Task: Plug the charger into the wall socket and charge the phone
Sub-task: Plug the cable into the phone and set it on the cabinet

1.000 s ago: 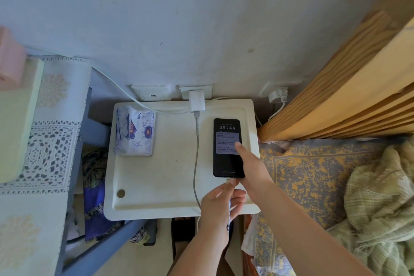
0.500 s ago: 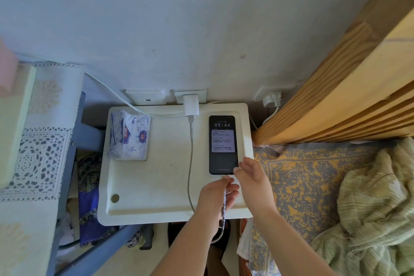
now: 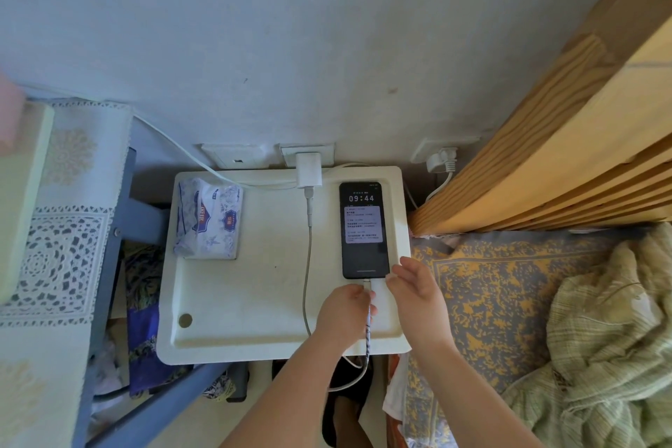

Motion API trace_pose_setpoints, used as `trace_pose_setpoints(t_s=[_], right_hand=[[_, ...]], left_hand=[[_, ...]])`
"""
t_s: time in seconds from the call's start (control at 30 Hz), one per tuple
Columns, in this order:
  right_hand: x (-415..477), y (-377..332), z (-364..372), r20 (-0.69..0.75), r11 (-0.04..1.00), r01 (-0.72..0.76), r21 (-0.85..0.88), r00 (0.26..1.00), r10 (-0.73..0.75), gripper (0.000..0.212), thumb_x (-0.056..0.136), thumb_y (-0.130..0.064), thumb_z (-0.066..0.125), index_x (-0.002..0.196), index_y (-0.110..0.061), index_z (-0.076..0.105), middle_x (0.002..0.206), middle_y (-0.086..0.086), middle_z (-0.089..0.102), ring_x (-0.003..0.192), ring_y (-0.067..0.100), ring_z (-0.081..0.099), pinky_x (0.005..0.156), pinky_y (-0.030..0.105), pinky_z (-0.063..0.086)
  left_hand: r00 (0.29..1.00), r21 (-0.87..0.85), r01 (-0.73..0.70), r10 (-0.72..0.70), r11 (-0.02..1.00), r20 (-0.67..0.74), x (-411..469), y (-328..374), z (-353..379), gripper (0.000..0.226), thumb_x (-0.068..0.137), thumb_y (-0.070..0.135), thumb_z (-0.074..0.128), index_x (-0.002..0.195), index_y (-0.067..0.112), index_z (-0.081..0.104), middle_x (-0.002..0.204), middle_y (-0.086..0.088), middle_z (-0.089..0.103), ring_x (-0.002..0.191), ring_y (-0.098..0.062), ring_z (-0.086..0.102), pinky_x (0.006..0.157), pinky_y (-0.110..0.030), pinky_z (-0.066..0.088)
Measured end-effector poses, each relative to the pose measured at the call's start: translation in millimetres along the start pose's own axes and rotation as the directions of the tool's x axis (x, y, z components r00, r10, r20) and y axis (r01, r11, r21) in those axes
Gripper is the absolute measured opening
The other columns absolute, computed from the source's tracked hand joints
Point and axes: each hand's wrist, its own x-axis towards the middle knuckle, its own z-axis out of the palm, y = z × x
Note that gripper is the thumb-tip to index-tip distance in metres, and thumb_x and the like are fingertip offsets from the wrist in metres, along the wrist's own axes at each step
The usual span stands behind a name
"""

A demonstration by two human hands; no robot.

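Note:
A black phone lies face up on the white tray table, its screen lit and showing 09:44. The white charger sits in the wall socket at the back. Its cable runs down the table and loops under the front edge up to my left hand. My left hand pinches the cable's plug end, which touches the phone's bottom edge. My right hand rests beside the phone's lower right corner, fingers apart, touching it lightly.
A pack of tissues lies at the table's back left. A second plug sits in a socket to the right. The wooden bed frame and bedding close the right side. A lace-covered surface stands at left.
My right hand came off the phone's screen and slid to its lower right corner. My left hand brought the cable's plug end up to the phone's bottom edge. The view shifted slightly.

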Motion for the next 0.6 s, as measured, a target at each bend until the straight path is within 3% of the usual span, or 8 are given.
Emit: trace_pose_setpoints(t_s=[0.07, 0.17, 0.23, 0.33, 0.43, 0.6], right_hand=[[-0.9, 1.2, -1.8, 0.009, 1.000, 0.004, -0.009, 1.000, -0.004, 0.038, 0.093, -0.019, 0.056, 0.130, -0.025, 0.050, 0.120, -0.009, 0.060, 0.115, 0.011, 0.055, 0.089, 0.025, 0.036], [-4.0, 4.7, -3.8, 0.017, 0.998, 0.024, -0.052, 1.000, -0.023, 0.030, 0.093, -0.015, 0.054, 0.121, -0.025, 0.056, 0.117, -0.009, 0.063, 0.113, 0.010, 0.057, 0.088, 0.023, 0.038], [-7.2, 7.7, -4.3, 0.020, 0.998, 0.024, -0.066, 1.000, -0.023, 0.028, 0.093, -0.015, 0.055, 0.119, -0.024, 0.059, 0.117, -0.009, 0.064, 0.111, 0.009, 0.058, 0.089, 0.023, 0.040], [-9.4, 13.1, -4.4, 0.022, 0.996, 0.022, -0.084, 1.000, -0.020, 0.024, 0.093, -0.015, 0.055, 0.115, -0.025, 0.062, 0.113, -0.010, 0.065, 0.104, 0.002, 0.058, 0.079, 0.017, 0.041], [-9.6, 18.1, -4.3, 0.018, 0.996, 0.014, -0.086, 1.000, -0.012, 0.023, 0.093, -0.015, 0.055, 0.112, -0.025, 0.062, 0.111, -0.011, 0.064, 0.101, -0.002, 0.057, 0.074, 0.012, 0.040], [-13.1, 22.6, -4.3, 0.026, 0.996, 0.000, -0.091, 1.000, 0.002, 0.024, 0.093, -0.015, 0.056, 0.114, -0.024, 0.062, 0.109, -0.015, 0.063, 0.106, 0.006, 0.059, 0.080, 0.020, 0.041]], left_hand=[[0.996, 0.133, -0.064, 0.072, 0.989, -0.052, -0.5, 0.3, -1.1, 0.028, 0.093, 0.016, 0.042, 0.089, 0.012, 0.070, 0.088, -0.011, 0.074, 0.080, -0.027, 0.064, 0.080, -0.031, 0.050], [0.987, 0.169, -0.086, 0.107, 0.982, -0.120, -0.6, -2.6, 0.2, 0.033, 0.088, 0.016, 0.047, 0.058, 0.018, 0.060, 0.079, -0.015, 0.072, 0.075, -0.033, 0.066, 0.081, -0.041, 0.055], [0.975, 0.167, -0.117, 0.146, 0.979, -0.170, -0.6, -7.5, 1.2, 0.035, 0.089, 0.021, 0.052, 0.055, 0.023, 0.059, 0.077, -0.015, 0.074, 0.078, -0.033, 0.070, 0.080, -0.043, 0.058], [0.959, 0.153, -0.135, 0.168, 0.979, -0.227, -1.9, -11.5, 0.4, 0.027, 0.089, 0.028, 0.058, 0.065, 0.025, 0.071, 0.075, -0.007, 0.074, 0.078, -0.027, 0.071, 0.079, -0.039, 0.058], [0.946, 0.127, -0.147, 0.177, 0.981, -0.273, -0.8, -13.3, -0.3, 0.018, 0.088, 0.027, 0.063, 0.087, 0.016, 0.077, 0.088, -0.005, 0.077, 0.084, -0.024, 0.070, 0.083, -0.039, 0.056], [0.930, 0.082, -0.169, 0.187, 0.982, -0.315, -1.0, -14.3, -1.4, 0.016, 0.086, 0.023, 0.067, 0.099, 0.016, 0.072, 0.097, -0.005, 0.075, 0.089, -0.021, 0.069, 0.084, -0.043, 0.058]])
